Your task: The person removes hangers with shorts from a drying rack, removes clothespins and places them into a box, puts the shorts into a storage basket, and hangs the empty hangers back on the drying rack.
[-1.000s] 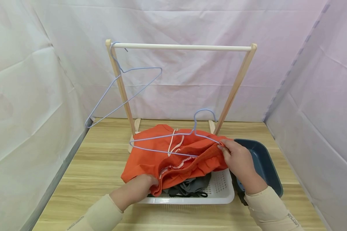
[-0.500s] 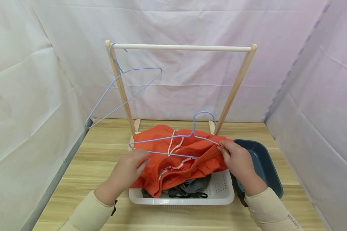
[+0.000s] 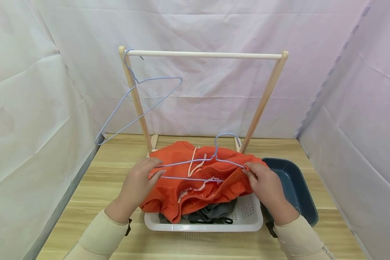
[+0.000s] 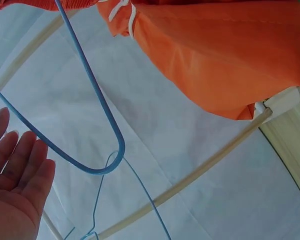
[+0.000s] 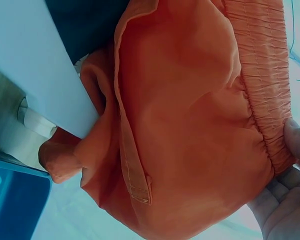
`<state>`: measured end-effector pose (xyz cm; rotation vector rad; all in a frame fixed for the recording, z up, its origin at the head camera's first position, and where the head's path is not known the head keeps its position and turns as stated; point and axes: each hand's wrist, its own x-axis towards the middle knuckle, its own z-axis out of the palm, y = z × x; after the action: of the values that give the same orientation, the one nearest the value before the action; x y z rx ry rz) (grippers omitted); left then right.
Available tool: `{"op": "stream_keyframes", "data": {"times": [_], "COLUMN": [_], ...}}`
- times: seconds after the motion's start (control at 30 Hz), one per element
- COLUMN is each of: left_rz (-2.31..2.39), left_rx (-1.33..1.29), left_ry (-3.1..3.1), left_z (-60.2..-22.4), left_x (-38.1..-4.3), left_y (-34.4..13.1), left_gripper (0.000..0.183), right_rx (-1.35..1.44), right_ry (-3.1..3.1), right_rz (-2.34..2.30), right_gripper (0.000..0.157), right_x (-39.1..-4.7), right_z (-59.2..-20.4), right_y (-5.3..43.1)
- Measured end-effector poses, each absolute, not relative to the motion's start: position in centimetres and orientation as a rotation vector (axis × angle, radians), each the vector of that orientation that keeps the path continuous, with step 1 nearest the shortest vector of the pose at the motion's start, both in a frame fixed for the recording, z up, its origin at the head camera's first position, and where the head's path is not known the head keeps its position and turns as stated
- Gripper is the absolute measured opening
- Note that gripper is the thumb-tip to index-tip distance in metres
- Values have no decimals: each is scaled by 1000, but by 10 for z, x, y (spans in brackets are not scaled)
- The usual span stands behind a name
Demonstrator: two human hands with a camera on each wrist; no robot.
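Orange shorts [image 3: 172,191] with an elastic waistband [image 5: 262,75] and white drawstring lie over a white basket [image 3: 208,227]. A blue wire hanger [image 3: 188,178] leans across them, its right end reaching into the waist opening. My right hand [image 3: 266,184] pinches the waistband at that end, thumb on one side and fingers on the other; the hanger's right tip is hidden there. My left hand [image 3: 136,187] is at the hanger's left end. In the left wrist view, that hand's fingers [image 4: 27,160] are extended beside the wire, with the thumb apart.
Dark grey cloth [image 3: 211,211] lies in the basket under the shorts. Behind stands a wooden rack with a white rail [image 3: 201,55], and a second blue hanger [image 3: 139,116] hangs at its left end. A dark blue tray [image 3: 295,187] sits right of the basket.
My left hand has let go of the shorts' left side and moved up to the hanger's left end. The hanger has dropped slightly. My right hand keeps its hold on the waistband.
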<state>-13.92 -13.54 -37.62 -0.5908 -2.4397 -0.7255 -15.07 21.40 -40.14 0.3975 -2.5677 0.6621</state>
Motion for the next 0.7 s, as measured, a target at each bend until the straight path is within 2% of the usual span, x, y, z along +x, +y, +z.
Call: {"op": "stream_keyframes", "data": {"times": [0.7], "left_rz": [-718], "left_rx": [-601], "left_ry": [-2494], "left_z": [-381], "left_x": [-142], "left_y": [-133], "left_gripper": [14], "right_rx": [505], "right_ry": [-2475], "right_rz": [606], "right_gripper": [23], "right_x": [-147], "right_z": [-401], "right_y": [212]}}
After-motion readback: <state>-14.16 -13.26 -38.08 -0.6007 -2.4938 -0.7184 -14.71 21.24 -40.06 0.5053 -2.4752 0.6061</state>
